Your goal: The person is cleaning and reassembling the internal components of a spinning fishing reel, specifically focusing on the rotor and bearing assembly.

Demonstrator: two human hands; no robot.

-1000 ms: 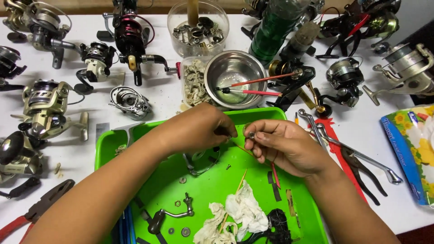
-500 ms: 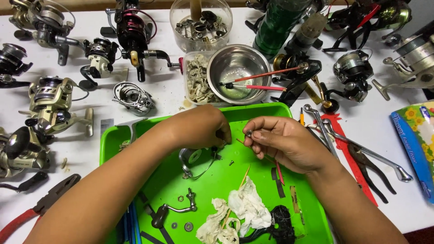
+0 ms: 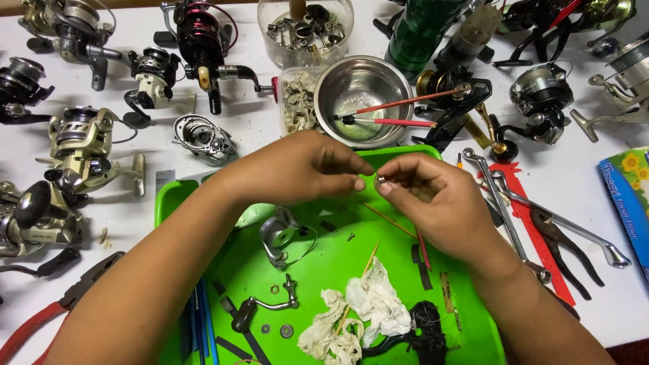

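Over a bright green tray (image 3: 466, 318), my left hand (image 3: 297, 165) and my right hand (image 3: 433, 199) meet fingertip to fingertip. My right thumb and forefinger pinch a tiny metal ring-like part (image 3: 380, 180); my left fingers are closed just beside it, and I cannot tell whether they touch it. In the tray below lie a grey reel bail piece (image 3: 278, 233), a small crank handle (image 3: 260, 307), crumpled white tissue (image 3: 358, 314), small screws and washers, and a black reel frame piece (image 3: 422, 331).
A steel bowl (image 3: 362, 98) holds two red-handled brushes. Several fishing reels lie on the white table at left (image 3: 84, 145) and at the back right (image 3: 541, 101). A clear tub of parts (image 3: 304, 30), wrenches (image 3: 503, 203), pliers (image 3: 564, 243) and a tissue box (image 3: 625, 196) surround the tray.
Both hands have stayed together over the tray, working the small part; the camera view has shifted slightly.
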